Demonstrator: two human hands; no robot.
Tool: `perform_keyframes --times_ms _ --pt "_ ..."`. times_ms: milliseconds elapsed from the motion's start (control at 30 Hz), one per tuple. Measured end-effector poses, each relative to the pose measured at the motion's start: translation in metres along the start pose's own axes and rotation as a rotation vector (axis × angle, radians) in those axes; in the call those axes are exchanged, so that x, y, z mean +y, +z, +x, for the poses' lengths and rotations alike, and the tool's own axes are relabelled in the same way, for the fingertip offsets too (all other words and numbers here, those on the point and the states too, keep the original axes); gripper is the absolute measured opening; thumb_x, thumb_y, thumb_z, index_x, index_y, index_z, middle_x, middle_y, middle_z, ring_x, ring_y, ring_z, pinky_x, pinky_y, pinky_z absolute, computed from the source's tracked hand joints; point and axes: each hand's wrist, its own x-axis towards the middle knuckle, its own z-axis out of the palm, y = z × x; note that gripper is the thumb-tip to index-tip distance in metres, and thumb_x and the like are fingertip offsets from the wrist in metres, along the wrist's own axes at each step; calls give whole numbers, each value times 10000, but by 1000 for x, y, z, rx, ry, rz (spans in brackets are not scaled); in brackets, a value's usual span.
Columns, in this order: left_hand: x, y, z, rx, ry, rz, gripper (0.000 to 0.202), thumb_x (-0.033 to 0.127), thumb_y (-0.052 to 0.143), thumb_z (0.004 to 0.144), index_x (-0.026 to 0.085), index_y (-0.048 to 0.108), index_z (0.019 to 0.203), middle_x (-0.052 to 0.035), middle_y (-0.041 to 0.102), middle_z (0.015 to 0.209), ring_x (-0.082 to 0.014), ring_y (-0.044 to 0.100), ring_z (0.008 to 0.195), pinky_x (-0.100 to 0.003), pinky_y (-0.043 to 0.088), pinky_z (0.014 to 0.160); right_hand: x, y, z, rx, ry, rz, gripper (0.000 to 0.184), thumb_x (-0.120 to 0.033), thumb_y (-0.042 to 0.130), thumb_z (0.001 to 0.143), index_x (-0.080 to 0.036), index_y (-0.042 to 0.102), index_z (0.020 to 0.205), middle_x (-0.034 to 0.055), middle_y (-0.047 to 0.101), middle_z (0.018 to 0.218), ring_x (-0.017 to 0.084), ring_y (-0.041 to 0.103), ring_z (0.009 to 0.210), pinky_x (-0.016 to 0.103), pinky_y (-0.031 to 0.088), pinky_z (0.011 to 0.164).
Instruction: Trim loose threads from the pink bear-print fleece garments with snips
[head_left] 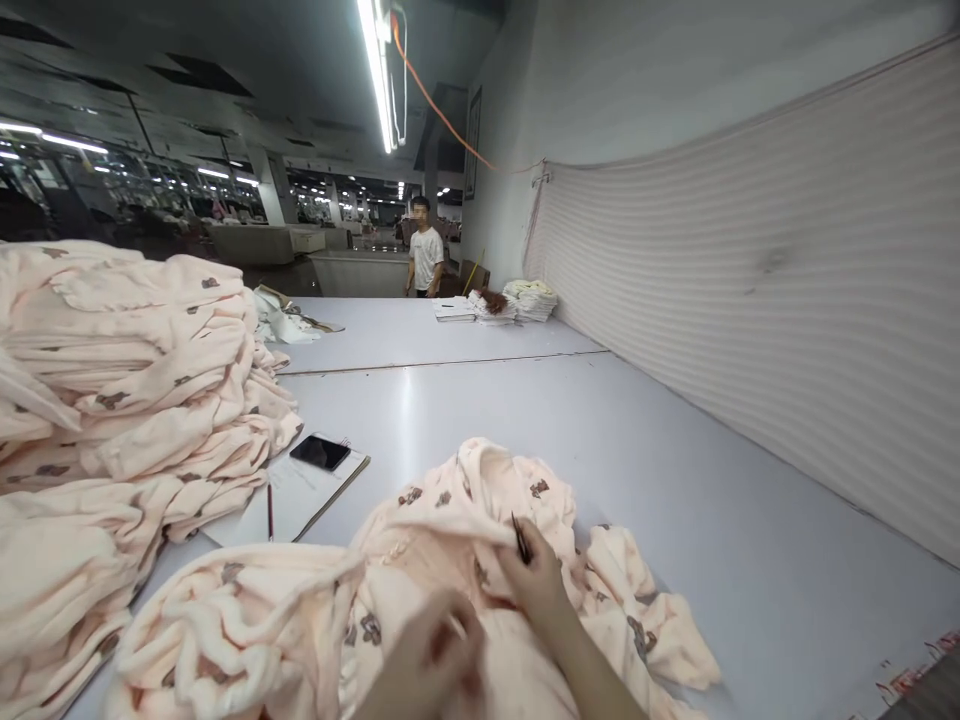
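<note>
A pale pink plush garment (420, 540) with brown printed figures lies bunched on the table in front of me. My right hand (536, 575) is closed around a pair of small dark thread snips (521, 538), their pointed tips facing up and away. That hand rests against the garment's upper folds. Lower and to the left, my left hand (439, 645) is over the garment with its fingers curled. Motion smears those fingers, so whether they pinch any cloth is not clear.
A tall heap of the same pink fabric (135, 390) fills the left side. Beside it lie a phone (320, 452), a notepad (300, 495) and a pen (270, 512). Folded stacks (531, 300) sit at the table's far end, where a person (426, 255) stands. Striped cloth (750, 300) covers the right wall.
</note>
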Motion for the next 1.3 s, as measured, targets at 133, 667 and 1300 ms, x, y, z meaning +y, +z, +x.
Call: perform_keyframes --times_ms 133,667,1300 --pt "22 -26 60 311 111 111 382 469 437 884 223 514 1165 -98 569 1224 -246 577 1053 -392 489 854 -11 8 -53 -54 -43 132 126 -313 597 761 -192 610 796 9 600 756 152 578 685 227 462 611" --pt "5 20 56 180 474 351 122 305 557 794 236 657 789 -105 580 1198 -302 534 1067 -484 431 907 -11 -29 29 160 308 437 244 -359 701 691 -176 628 836 3 633 741 179 599 739 278 472 702" --pt "11 40 87 108 350 250 294 110 495 708 247 559 962 -18 662 928 -223 600 976 -572 187 1112 -34 -56 14 -137 143 -33 79 -227 564 814 -230 619 756 -29 615 675 167 545 657 255 370 623"
